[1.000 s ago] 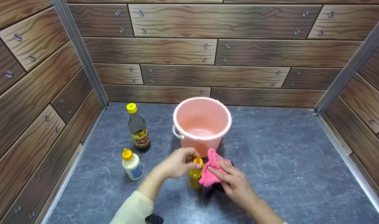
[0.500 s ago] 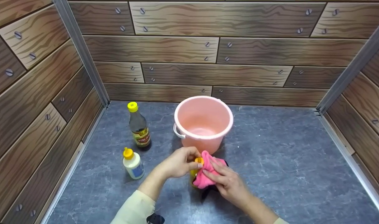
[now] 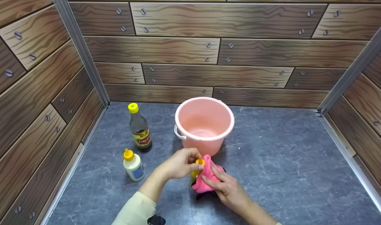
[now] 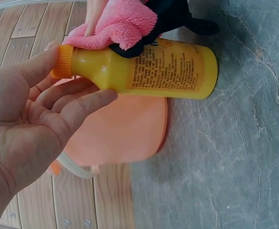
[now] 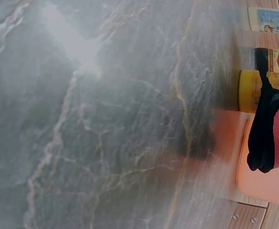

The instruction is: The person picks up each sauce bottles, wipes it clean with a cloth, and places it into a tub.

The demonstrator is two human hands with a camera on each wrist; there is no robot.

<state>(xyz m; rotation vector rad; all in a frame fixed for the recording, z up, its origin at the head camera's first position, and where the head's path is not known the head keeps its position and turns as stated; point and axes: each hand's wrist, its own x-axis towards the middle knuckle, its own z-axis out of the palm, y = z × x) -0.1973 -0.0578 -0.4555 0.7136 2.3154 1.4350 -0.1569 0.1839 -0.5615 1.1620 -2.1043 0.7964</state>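
A yellow bottle (image 4: pixel 168 71) with printed text stands upright on the grey surface, close in front of the pink bucket. My left hand (image 3: pixel 181 164) pinches its orange cap (image 3: pixel 200 162) between thumb and fingers. From the right side, my right hand (image 3: pixel 231 189) holds a fluffy pink cloth (image 3: pixel 206 178) with a black part (image 4: pixel 170 21) against the bottle's upper body. In the head view the cloth hides most of the bottle. The right wrist view catches the black part and a bit of pink at its right edge, with the fingers mostly out of frame.
Behind the hands stands a pink bucket (image 3: pixel 204 137) with a white handle (image 3: pixel 179 133). To the left are a dark sauce bottle (image 3: pixel 140 131) with a yellow cap and a white squeeze bottle (image 3: pixel 134 167) with an orange nozzle. Wood-patterned walls (image 3: pixel 178 51) enclose three sides.
My right hand has shifted left and slightly down with the cloth, which now covers more of the yellow bottle. The left hand keeps its pinch on the cap.
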